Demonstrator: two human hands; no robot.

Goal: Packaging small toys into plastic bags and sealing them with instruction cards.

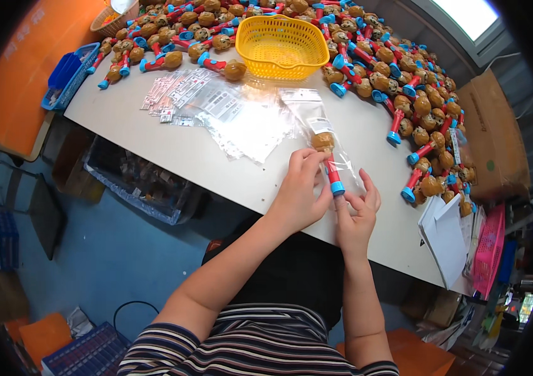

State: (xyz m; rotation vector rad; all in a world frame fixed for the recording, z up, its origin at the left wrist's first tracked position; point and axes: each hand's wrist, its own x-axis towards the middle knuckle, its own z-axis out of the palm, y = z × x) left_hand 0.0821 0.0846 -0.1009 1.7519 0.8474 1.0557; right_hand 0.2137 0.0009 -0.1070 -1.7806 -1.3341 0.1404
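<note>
A toy with a brown animal head and a red tube handle (333, 168) ending in a blue base lies mostly inside a clear plastic bag (304, 103) near the table's front edge. My left hand (301, 191) is closed, its fingertips pinching the toy's upper handle from the left. On the other side my right hand (357, 222) has its thumb by the blue base and its curled fingers at the bag's near edge. The toy's head points away from me. Just left of it, flat clear bags with printed labels (222, 103) lie in a loose, overlapping spread.
A yellow perforated basket (282, 74) stands beyond the bags. Many similar toys (426, 94) are heaped along the back and right. White papers (445, 232) and a pink basket (489, 250) are at the right edge, a blue tray (72, 78) at the left. A cardboard box (498, 138) stands at right.
</note>
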